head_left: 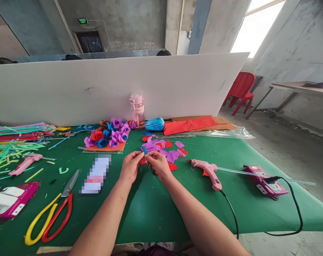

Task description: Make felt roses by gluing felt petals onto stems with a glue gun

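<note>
Green covering [156, 213] spreads over my table. Above it, my left fingers [136, 156] and right fingers [151, 158] are pinched nearly closed on a small blue petal piece [144, 150]. Purple and red petals [172, 156] lie just beyond; the pink glue gun [208, 170] rests to the right.

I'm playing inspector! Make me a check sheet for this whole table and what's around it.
Surface: green tabletop, with little scraps
Job's things: blue piece, thin wire, loose petals
Clutter: scissors, finished-looking flowers, pink bottle
Hands: left hand and right hand pinch the blue piece
Cables: black cord from glue gun; black lead from power strip; whether they join, can't tell
Surroundings: white board behind; red chair, right
</note>
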{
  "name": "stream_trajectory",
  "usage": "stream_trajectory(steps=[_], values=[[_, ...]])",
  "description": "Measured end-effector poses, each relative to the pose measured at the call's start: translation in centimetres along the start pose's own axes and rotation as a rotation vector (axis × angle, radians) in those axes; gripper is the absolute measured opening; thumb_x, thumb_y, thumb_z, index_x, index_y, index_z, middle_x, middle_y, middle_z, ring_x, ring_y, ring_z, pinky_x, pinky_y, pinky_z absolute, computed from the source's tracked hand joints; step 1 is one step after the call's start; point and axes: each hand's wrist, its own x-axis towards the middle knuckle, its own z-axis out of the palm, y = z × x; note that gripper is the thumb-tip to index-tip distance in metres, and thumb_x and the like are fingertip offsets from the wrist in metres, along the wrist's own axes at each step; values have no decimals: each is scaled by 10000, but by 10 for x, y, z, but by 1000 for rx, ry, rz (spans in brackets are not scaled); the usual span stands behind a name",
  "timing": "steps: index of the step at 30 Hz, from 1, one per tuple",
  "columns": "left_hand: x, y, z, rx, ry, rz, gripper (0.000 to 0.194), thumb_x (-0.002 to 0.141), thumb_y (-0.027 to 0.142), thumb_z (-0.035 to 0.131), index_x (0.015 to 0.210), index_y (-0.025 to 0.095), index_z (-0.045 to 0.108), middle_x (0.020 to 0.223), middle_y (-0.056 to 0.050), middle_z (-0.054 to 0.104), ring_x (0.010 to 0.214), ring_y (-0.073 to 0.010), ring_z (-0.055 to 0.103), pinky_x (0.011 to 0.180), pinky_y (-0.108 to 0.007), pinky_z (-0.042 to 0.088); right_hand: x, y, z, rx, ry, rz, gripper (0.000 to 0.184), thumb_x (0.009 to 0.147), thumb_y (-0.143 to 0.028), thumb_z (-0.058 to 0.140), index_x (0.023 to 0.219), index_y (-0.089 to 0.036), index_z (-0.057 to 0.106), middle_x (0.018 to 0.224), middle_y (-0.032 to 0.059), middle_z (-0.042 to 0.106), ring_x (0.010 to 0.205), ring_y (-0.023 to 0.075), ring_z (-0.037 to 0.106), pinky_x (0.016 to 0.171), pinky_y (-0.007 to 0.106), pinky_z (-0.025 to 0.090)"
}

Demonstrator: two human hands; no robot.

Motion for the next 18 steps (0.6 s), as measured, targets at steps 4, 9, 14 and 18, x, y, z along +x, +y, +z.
stream_trajectory(steps=[4, 9, 14, 18], values=[[0, 0, 0, -11, 0, -3, 235, 534, 264, 802, 668, 132, 661, 611, -2, 639, 550, -96, 563, 563, -224, 448, 2, 3, -1, -32, 2, -62, 240, 599, -412, 700, 607, -210, 571, 535, -18, 594, 501, 135, 546, 470, 242, 374], [1, 0, -2, -57, -24, -47, 275, 497, 262, 825, 672, 120, 669, 630, -13, 655, 566, -98, 574, 581, -231, 458, 3, 5, -1, -43, 9, -39, 222, 628, -405, 672, 601, -210, 570, 527, -12, 593, 479, 135, 536, 476, 253, 379], [2, -3, -4, -66, -12, -51, 265, 512, 247, 820, 683, 120, 662, 629, -10, 649, 551, -92, 566, 581, -235, 460, 3, 6, -1, -59, 13, -72, 196, 633, -378, 661, 602, -211, 563, 535, -16, 592, 485, 134, 526, 481, 254, 364], [2, -4, -4, -81, -12, -55, 271, 511, 255, 816, 683, 121, 656, 632, -11, 645, 564, -99, 573, 581, -238, 456, 4, 11, -1, -72, 5, -118, 178, 654, -374, 645, 628, -209, 585, 551, -14, 591, 503, 140, 527, 499, 262, 366]])
